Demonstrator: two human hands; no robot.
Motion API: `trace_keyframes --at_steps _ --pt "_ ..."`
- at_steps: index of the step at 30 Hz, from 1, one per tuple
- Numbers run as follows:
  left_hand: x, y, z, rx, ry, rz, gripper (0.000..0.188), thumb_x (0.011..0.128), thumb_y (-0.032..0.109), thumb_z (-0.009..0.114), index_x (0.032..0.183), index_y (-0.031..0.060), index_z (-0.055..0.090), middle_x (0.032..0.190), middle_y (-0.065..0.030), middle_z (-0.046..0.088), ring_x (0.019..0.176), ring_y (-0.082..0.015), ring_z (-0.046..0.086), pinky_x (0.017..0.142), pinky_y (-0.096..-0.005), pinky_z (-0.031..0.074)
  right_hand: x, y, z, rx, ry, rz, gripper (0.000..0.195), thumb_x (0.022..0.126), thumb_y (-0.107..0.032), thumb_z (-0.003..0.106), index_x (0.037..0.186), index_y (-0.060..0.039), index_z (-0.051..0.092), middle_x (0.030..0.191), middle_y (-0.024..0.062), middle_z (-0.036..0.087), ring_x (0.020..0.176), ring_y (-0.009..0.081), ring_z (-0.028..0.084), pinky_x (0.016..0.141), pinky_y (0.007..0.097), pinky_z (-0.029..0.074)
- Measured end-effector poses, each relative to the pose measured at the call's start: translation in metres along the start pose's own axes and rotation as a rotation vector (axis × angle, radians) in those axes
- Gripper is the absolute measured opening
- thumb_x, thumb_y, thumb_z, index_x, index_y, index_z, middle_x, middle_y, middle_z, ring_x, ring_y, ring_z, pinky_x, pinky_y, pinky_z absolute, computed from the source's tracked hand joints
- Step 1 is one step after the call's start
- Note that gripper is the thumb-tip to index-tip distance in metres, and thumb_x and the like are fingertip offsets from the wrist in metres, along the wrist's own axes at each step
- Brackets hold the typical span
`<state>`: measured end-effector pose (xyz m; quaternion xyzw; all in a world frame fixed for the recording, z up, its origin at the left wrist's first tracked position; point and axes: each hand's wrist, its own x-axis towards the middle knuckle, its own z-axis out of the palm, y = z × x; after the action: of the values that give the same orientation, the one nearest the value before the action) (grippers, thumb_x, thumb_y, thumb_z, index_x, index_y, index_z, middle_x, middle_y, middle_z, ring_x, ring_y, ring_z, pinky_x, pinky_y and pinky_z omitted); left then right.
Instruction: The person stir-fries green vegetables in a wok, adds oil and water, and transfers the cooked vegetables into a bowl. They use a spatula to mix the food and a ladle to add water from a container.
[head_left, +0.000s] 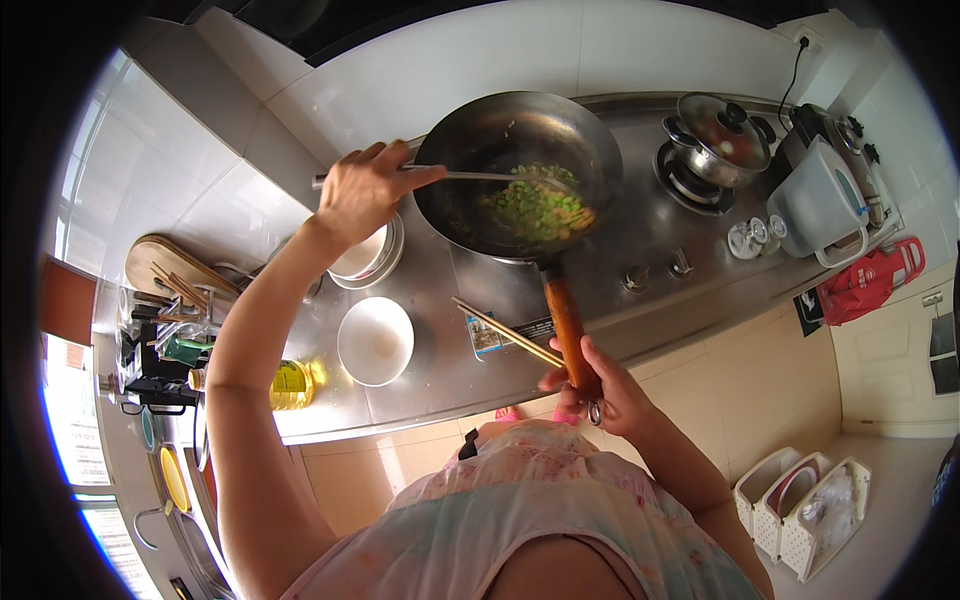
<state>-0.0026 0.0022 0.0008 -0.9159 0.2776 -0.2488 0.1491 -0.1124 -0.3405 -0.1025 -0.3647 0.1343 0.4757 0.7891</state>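
Observation:
My left hand (364, 191) grips the metal handle of a cooking spatula (480, 175) from above, over the left rim of a dark wok (465, 135). The spatula's blade is blurred and lies in the food. Chopped green vegetables (536, 202), mixed with yellowish bits, are gathered on the handle side of the wok. My right hand (611, 390) is closed around the end of the wok's wooden handle (566, 315), where a metal hanging ring shows. A pair of chopsticks (506, 330) lies on the steel counter, one end close to my right fingers.
Left of the wok are a white bowl (375, 341), stacked dishes (367, 259) and an oil bottle (292, 384). A lidded pot (720, 142) stands on the right burner, beside glass jars (750, 236) and a translucent container (817, 202). The counter's front edge (450, 409) runs before me.

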Motion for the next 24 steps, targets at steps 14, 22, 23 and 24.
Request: trace_keyframes --at_steps 14,22,23,24 --pt "-0.065 0.056 -0.049 0.057 -0.101 -0.239 0.049 0.065 0.006 0.065 0.108 0.0270 0.066 0.087 -0.0037 0.054 0.075 -0.0203 0.061 0.060 -0.0350 0.053 0.012 0.002 -0.035 -0.274 -0.145 -0.038 0.066 0.096 -0.057 0.032 0.127 -0.0008 0.043 0.080 0.0154 0.063 0.070 0.0241 0.065 0.061 0.0361 0.051" --pt "-0.046 0.065 0.023 0.103 0.106 -0.370 0.050 0.071 0.009 0.057 0.113 0.0328 0.065 0.083 -0.0026 0.049 0.074 -0.0192 0.056 0.059 -0.0335 0.047 0.081 -0.081 -0.110 -1.318 0.903 -0.125 0.072 0.088 -0.065 0.039 0.083 0.0011 0.066 0.084 0.0205 0.066 0.084 0.0279 0.067 0.071 0.0400 0.054" --pt "-0.044 0.069 0.027 0.104 0.144 -0.342 0.049 0.070 0.010 0.057 0.113 0.0328 0.065 0.081 -0.0020 0.048 0.075 -0.0189 0.056 0.060 -0.0329 0.047 0.093 -0.082 -0.121 -1.399 0.938 -0.162 0.068 0.089 -0.062 0.040 0.083 0.0008 0.066 0.086 0.0213 0.066 0.086 0.0308 0.066 0.073 0.0418 0.053" --pt "-0.048 0.070 0.033 0.100 0.149 -0.300 0.049 0.070 0.011 0.057 0.113 0.0328 0.065 0.081 -0.0019 0.048 0.074 -0.0189 0.056 0.059 -0.0325 0.047 0.099 -0.083 -0.123 -1.486 0.974 -0.191 0.065 0.090 -0.059 0.042 0.083 0.0006 0.067 0.088 0.0220 0.066 0.087 0.0337 0.066 0.075 0.0437 0.053"
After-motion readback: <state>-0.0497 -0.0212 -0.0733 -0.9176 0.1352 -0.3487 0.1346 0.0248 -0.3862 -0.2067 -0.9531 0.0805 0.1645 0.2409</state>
